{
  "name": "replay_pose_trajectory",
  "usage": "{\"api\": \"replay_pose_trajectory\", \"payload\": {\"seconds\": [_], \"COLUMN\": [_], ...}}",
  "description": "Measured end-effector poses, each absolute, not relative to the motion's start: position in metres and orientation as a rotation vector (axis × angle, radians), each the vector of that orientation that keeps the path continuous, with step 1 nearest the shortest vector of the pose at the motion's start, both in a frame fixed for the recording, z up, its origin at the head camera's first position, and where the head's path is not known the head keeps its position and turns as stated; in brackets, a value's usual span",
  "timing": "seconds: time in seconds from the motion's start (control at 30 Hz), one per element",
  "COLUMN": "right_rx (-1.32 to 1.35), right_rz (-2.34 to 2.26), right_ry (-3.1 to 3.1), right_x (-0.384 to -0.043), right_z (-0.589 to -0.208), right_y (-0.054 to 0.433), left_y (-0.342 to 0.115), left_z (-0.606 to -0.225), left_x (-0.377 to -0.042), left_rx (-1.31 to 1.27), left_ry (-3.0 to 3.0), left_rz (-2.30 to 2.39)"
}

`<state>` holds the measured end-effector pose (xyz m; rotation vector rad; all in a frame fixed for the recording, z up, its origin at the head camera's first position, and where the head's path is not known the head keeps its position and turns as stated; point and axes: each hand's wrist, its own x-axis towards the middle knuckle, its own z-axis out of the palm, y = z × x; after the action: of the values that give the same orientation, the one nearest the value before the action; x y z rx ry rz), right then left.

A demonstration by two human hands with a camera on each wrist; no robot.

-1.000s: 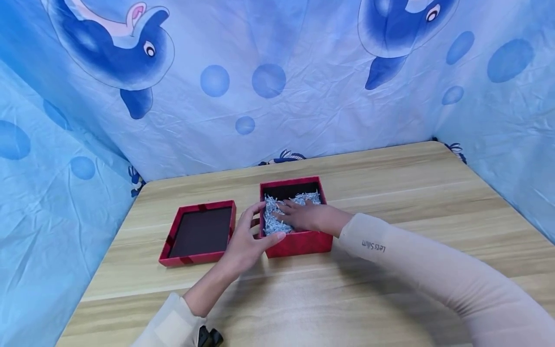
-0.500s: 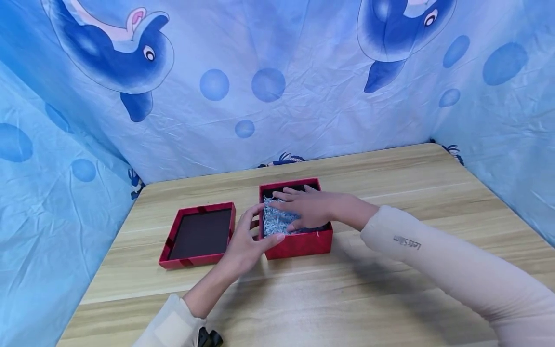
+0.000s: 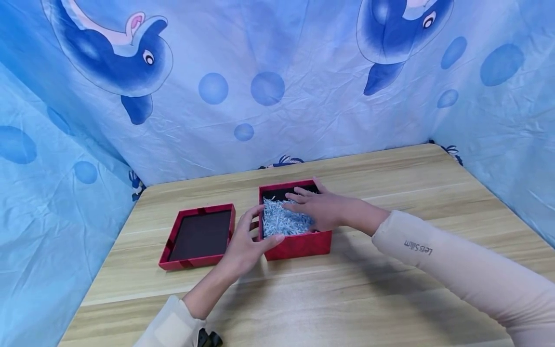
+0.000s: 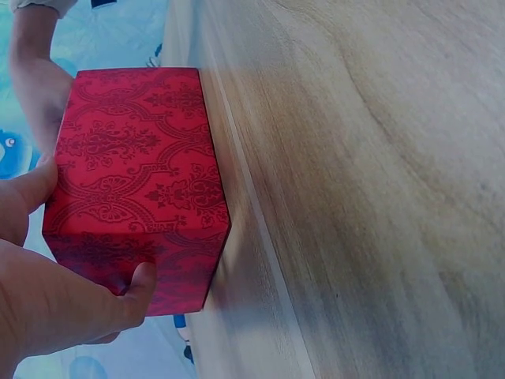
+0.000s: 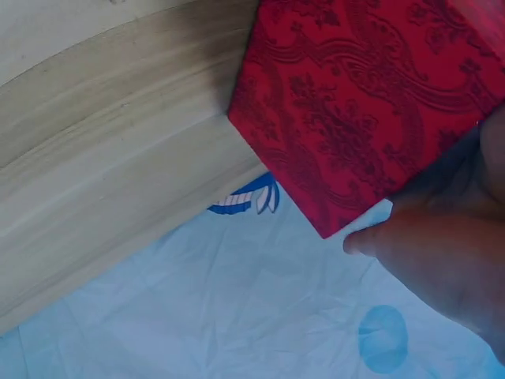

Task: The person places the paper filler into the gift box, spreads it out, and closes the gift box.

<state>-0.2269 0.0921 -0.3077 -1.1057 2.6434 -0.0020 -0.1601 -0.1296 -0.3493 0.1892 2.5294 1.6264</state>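
Observation:
A red box (image 3: 299,246) with a dark damask pattern stands uncovered on the table, with pale blue shredded paper (image 3: 279,220) inside. My left hand (image 3: 243,248) holds the box at its near left corner, the thumb on the front face and the fingers along the left side. In the left wrist view that thumb lies against the patterned box wall (image 4: 142,150). Over the right part of the box is my right hand (image 3: 327,211), fingers spread and palm down above the paper. Whether its hidden fingertips touch the paper I cannot tell. The right wrist view shows the hand (image 5: 450,245) at the box rim.
To the left of the box lies a red lid (image 3: 201,236), dark inside face up. The wooden table (image 3: 390,183) reaches back to a blue curtain (image 3: 243,106) printed with dolphins, which also hangs at both sides.
My right hand has lifted off the shredded paper and shifted right, so more of the paper shows. The left hand and the box stay in place.

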Motion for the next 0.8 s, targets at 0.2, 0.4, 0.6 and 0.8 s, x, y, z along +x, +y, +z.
{"api": "replay_pose_trajectory", "payload": {"seconds": [0.2, 0.4, 0.6, 0.8], "right_rx": [-1.120, -1.165, -1.157, -1.123], "right_rz": [-0.050, -0.148, -0.191, -0.201], "right_ry": [2.662, 2.652, 2.648, 2.651], "right_x": [-0.228, -0.226, -0.226, -0.225], "right_z": [-0.307, -0.292, -0.284, -0.279], "right_y": [0.094, 0.098, 0.098, 0.097], "left_y": [-0.130, -0.130, -0.131, -0.132], "left_z": [-0.349, -0.349, -0.349, -0.349], "left_x": [-0.161, -0.162, -0.161, -0.162], "left_rx": [0.196, 0.192, 0.186, 0.191], "left_ry": [2.525, 2.506, 2.486, 2.486], "left_rz": [1.628, 1.633, 1.650, 1.650]}}
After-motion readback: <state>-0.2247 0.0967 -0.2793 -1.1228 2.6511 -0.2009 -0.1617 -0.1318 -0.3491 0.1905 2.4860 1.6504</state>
